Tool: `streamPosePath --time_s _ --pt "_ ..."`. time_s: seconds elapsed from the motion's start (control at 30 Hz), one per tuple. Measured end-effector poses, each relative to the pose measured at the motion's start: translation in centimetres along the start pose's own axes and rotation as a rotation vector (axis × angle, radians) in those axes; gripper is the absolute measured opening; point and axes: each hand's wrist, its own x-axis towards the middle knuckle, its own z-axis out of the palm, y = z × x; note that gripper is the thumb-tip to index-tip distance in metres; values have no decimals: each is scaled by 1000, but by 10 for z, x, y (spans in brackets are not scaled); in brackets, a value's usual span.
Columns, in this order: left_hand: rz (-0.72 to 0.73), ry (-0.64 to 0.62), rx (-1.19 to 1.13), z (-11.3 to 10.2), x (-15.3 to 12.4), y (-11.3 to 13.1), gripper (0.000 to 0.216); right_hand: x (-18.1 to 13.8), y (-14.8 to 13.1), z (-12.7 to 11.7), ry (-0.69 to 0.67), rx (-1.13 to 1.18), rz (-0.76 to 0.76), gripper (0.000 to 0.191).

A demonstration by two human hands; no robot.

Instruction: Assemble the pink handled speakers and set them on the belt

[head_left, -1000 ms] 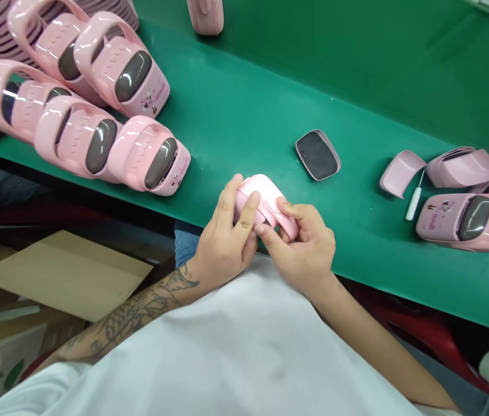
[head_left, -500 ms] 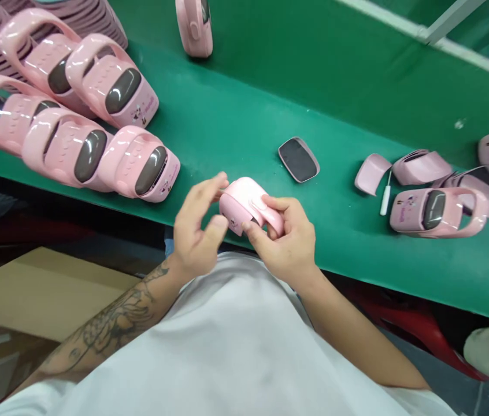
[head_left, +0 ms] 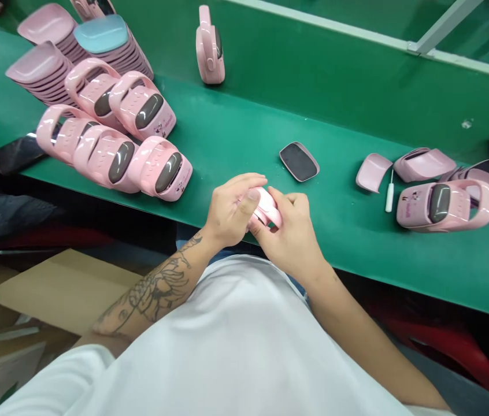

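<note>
Between my hands, close to the bench's front edge, is a pink plastic housing (head_left: 266, 203) with a looped handle. My left hand (head_left: 232, 211) is wrapped round its printed end and hides most of that end. At the handle side my right hand (head_left: 290, 228) grips it with thumb and fingers. Just beyond the hands lies a loose oval cover (head_left: 299, 162), pink-rimmed with a dark grey face, touched by neither hand.
Several finished-looking pink housings (head_left: 158, 169) stand at left, before stacks of pink covers (head_left: 39, 63) and one blue-topped stack (head_left: 102, 34). Another housing (head_left: 210, 55) stands by the green back wall. At right are a white-handled screwdriver (head_left: 389, 197), curved pink pieces (head_left: 373, 172) and a housing (head_left: 446, 205).
My left hand has closed from spread fingers onto the housing's printed end. My right hand keeps its grip at the handle. The camera view has shifted, showing more of the left side.
</note>
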Motion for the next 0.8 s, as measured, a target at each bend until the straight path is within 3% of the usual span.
streamPosePath --time_s 0.2,0.37,0.57,0.67,0.73,0.8 --pt "33 76 66 9 2 -2 68 7 -5 -7 -136 10 -38 43" --pt "-27 242 28 16 -2 -2 62 9 -6 -2 -101 -69 -114 40" --pt "-6 302 5 23 -8 -5 60 7 -5 2 -41 -115 -140 41" --pt "-26 244 3 13 -5 -8 58 17 -5 -7 -128 -35 -139 39" --pt "-60 130 -69 -2 -6 -6 54 21 -4 -11 -141 33 -99 47" --pt "-86 46 -124 -18 -15 -5 52 20 1 -10 -20 90 -71 60"
